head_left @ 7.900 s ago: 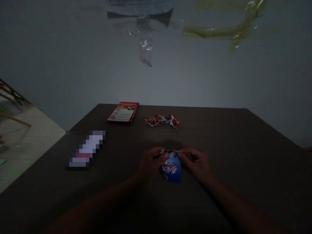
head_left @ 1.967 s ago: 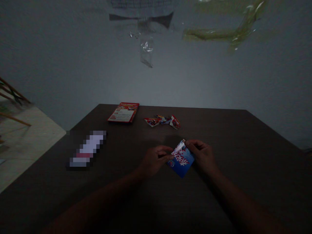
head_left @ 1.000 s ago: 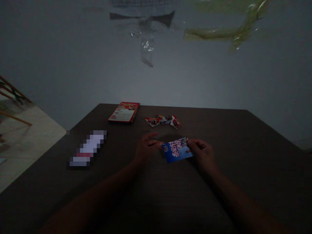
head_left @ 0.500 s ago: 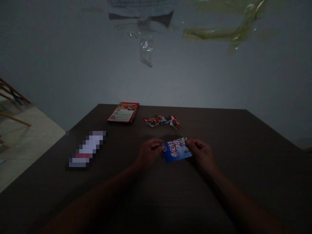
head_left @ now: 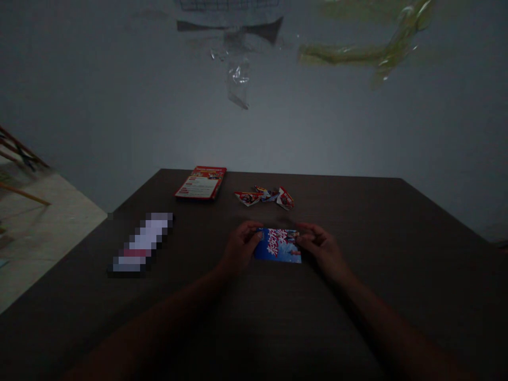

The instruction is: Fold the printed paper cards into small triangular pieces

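Observation:
A small blue printed paper with white and red lettering lies flat and level on the dark wooden table, its long side across my view. My left hand pinches its left edge with curled fingers. My right hand grips its right edge, thumb on top. Both hands rest on the table just behind its middle. The light is dim.
Beyond the hands lie several folded red and blue paper pieces. A red booklet lies at the table's far left. A blurred-out flat object lies on the left side. A grey wall stands behind; floor shows at left.
The blue paper turned from upright and tilted to lying level, and it shifted slightly left. Both hands stayed on its two ends, the left closing onto the edge.

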`<state>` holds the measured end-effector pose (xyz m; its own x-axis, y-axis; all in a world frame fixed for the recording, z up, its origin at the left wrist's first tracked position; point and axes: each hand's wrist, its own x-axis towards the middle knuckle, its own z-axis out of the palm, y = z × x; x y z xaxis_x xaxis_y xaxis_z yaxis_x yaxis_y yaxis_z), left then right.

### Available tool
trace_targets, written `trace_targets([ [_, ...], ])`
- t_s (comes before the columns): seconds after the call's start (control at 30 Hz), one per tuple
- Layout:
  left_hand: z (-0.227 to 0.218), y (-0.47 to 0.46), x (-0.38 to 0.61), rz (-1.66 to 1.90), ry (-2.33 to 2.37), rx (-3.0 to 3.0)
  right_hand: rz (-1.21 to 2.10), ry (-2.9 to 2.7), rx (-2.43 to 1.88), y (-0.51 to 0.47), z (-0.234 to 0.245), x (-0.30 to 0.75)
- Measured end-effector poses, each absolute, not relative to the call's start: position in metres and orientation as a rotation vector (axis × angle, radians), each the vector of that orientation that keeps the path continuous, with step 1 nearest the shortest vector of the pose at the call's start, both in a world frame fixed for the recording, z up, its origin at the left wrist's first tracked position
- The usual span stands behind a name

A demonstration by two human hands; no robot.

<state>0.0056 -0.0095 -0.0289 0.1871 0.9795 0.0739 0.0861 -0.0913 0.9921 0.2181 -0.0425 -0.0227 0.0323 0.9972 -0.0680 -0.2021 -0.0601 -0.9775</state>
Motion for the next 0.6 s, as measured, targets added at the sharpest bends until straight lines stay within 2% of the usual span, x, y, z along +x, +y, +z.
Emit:
trace_targets([
  [0.17,-0.022,-0.011,0.002,1.096,1.079,1.777,1.257,-1.15,-1.21,-0.043,-0.021,0.218],
  [0.3,-0.013,-0.012,-0.002,0.925,0.856,2.1,1.226,-1.198,-1.244,-0.043,-0.022,0.218],
  [0.6,-0.017,-0.006,-0.006,0.765,0.743,2.183,1.218,-1.227,-1.269,-0.044,-0.019,0.217],
])
